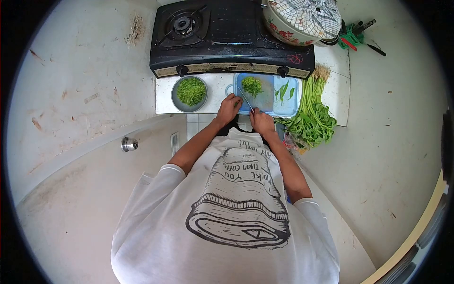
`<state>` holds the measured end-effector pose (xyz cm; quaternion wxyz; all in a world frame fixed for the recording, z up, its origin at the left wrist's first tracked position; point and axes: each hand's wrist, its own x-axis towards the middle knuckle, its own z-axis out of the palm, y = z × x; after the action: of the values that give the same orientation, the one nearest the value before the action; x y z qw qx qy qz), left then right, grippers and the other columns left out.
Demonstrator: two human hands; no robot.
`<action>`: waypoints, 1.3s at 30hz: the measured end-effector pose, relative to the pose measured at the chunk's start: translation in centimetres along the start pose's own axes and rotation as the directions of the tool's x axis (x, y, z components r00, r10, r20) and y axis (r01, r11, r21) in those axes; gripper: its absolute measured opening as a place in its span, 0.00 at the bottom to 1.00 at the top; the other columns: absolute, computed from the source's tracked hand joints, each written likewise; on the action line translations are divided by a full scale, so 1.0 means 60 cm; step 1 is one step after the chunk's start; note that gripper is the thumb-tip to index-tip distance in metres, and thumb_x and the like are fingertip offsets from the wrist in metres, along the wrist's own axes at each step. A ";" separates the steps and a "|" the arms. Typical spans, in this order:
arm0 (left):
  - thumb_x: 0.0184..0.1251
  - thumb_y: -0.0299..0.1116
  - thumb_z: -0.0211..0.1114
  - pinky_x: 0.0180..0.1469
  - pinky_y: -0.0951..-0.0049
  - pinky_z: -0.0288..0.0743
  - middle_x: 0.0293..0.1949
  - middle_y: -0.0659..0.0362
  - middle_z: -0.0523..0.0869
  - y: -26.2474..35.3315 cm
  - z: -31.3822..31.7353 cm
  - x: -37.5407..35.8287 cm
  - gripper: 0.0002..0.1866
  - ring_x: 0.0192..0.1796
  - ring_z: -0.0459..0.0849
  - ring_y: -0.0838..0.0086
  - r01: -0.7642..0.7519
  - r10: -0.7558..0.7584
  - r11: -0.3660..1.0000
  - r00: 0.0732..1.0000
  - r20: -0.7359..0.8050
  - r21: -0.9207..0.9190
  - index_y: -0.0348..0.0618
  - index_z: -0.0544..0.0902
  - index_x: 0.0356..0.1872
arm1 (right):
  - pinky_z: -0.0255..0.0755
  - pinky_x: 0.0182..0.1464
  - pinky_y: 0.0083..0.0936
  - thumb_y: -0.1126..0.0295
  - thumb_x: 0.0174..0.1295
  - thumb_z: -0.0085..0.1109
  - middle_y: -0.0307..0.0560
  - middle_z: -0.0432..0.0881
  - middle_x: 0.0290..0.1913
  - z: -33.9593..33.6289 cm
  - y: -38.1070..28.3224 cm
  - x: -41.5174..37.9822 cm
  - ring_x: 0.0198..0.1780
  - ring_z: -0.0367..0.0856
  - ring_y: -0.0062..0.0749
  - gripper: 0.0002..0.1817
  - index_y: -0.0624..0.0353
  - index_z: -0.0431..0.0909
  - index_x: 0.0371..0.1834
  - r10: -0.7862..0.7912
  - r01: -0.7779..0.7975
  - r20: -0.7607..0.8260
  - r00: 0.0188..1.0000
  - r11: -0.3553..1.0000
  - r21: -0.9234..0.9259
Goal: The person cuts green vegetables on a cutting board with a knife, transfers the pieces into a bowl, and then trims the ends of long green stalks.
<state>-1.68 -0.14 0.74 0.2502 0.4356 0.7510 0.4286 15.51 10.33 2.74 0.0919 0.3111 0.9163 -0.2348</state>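
Note:
My right hand (263, 121) is closed around the handle of a knife (246, 98), whose blade slants up and left over a blue cutting board (269, 105). Close to the blade, at the board's left edge, my left hand (229, 108) has its fingers curled together. A bit of green shows at its fingertips; most of what they pinch is hidden. Finely chopped greens (252, 85) lie heaped on the board just beyond the knife. A few loose leaves (283, 91) rest on its right side. To the left stands a grey bowl (174, 98) filled with chopped greens (191, 91).
A black gas stove (231, 28) runs behind the counter (163, 106), bearing a flowered pot (279, 29) topped with checked cloth (312, 16). Long leafy stalks (312, 99) lie right of the board, hanging over the edge. Knives stick out of a green basket (351, 39).

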 end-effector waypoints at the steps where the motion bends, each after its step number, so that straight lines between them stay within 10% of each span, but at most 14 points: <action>1: 0.65 0.22 0.67 0.47 0.56 0.81 0.38 0.47 0.83 -0.003 0.001 0.000 0.05 0.42 0.86 0.49 -0.003 0.003 1.000 1.000 0.000 -0.008 0.36 0.86 0.40 | 0.83 0.36 0.54 0.54 0.77 0.50 0.64 0.87 0.27 -0.002 0.001 -0.002 0.30 0.89 0.63 0.20 0.63 0.78 0.46 -0.001 0.001 0.010 1.000 1.000 -0.003; 39: 0.69 0.22 0.62 0.47 0.53 0.81 0.42 0.47 0.80 -0.018 -0.014 -0.015 0.09 0.43 0.84 0.47 -0.162 0.157 0.984 0.985 0.070 0.070 0.35 0.85 0.47 | 0.84 0.38 0.54 0.52 0.76 0.50 0.64 0.88 0.30 0.014 -0.008 -0.002 0.34 0.90 0.62 0.21 0.62 0.77 0.49 0.058 -0.055 0.103 0.993 0.998 -0.039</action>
<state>-2.37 -1.56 0.24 0.2225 0.5169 0.7209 0.4046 15.34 9.51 2.20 0.1518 0.3226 0.9052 -0.2314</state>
